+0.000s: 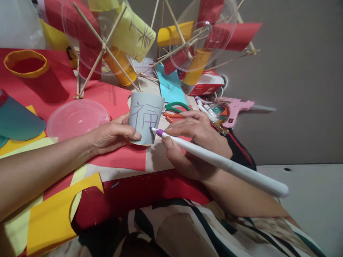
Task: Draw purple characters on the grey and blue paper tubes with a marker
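My left hand is closed around the lower left side of a grey paper cup, thumb in front and fingers behind. A Chinese character in purple lines stands on the cup's face. Between the thumb and fingers of my right hand is a white felt-tip marker with a purple neck. Its tip touches the cup at the lower right of the character. Behind my right fingers lie green-handled scissors, partly hidden.
Two stick frames with clear plastic discs and coloured paper tubes stand at the back. A pink glue gun lies right, near a grey wall. Red paper cylinder, clear lid and cut yellow paper are on the left.
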The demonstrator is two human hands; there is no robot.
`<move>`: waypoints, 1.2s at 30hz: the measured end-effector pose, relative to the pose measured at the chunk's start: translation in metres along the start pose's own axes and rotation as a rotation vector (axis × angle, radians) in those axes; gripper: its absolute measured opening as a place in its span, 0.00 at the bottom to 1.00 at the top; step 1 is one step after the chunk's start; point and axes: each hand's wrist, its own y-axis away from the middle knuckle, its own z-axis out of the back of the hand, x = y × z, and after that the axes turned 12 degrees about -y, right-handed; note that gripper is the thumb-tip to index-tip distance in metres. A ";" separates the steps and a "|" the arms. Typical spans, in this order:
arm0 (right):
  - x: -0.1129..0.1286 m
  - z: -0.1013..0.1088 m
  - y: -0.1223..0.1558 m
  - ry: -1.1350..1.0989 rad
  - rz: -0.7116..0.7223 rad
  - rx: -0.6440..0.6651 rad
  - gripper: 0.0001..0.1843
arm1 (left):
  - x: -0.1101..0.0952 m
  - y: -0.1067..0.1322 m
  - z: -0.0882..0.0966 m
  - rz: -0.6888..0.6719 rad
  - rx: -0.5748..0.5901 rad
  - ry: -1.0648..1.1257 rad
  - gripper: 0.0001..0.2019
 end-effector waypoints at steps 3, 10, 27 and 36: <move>0.000 0.000 0.001 0.001 -0.002 -0.006 0.08 | 0.000 0.000 0.000 0.008 -0.005 0.010 0.29; 0.004 0.002 -0.002 -0.059 -0.054 0.049 0.05 | 0.001 0.000 0.004 -0.018 0.029 0.020 0.24; 0.004 0.006 -0.003 -0.069 -0.042 0.161 0.07 | -0.002 0.001 0.000 0.000 0.016 0.025 0.24; 0.002 0.009 -0.003 -0.043 -0.055 0.129 0.06 | -0.005 0.002 -0.001 0.014 -0.022 0.037 0.26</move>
